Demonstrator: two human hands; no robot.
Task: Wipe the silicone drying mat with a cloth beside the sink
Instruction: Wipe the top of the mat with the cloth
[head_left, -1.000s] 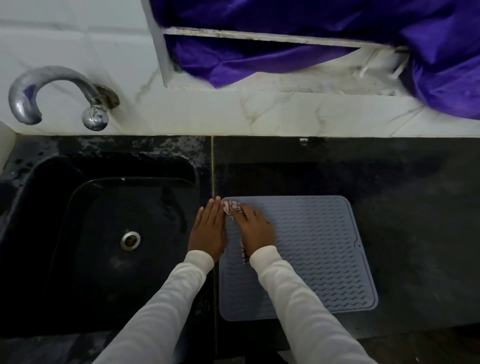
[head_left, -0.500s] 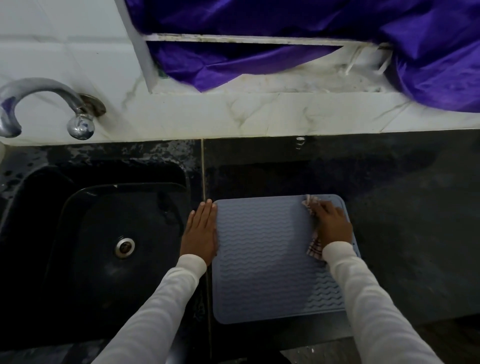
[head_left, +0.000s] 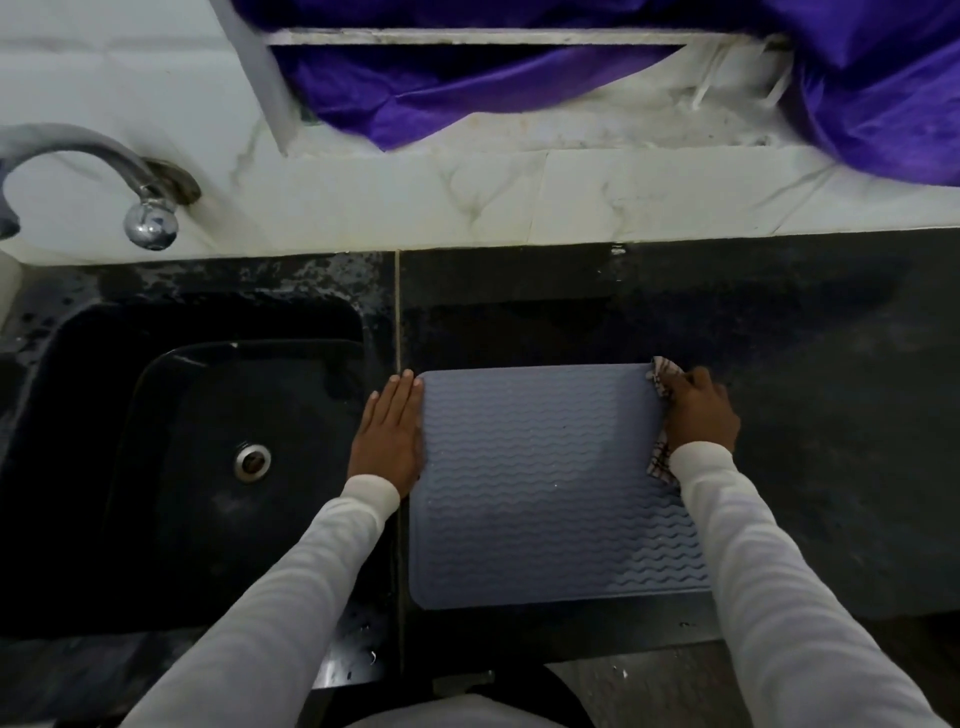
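Observation:
A grey-blue silicone drying mat (head_left: 540, 483) with wavy ridges lies flat on the black counter, just right of the sink. My left hand (head_left: 389, 436) rests flat, fingers straight, against the mat's left edge. My right hand (head_left: 698, 413) presses a checked cloth (head_left: 660, 457) onto the mat's far right edge, fingers curled over it. The cloth peeks out above the fingers and below the wrist; most of it is hidden under the hand. My right sleeve covers the mat's near right corner.
A black sink (head_left: 208, 467) with a metal drain (head_left: 253, 461) lies to the left, a chrome tap (head_left: 140, 202) above it. Black counter (head_left: 831, 415) stretches right of the mat. A white marble ledge and purple fabric (head_left: 519, 83) run along the back.
My right hand swept the cloth across the mat from its far left corner to its right edge. The left hand stayed on the left edge. The camera view shifted slightly.

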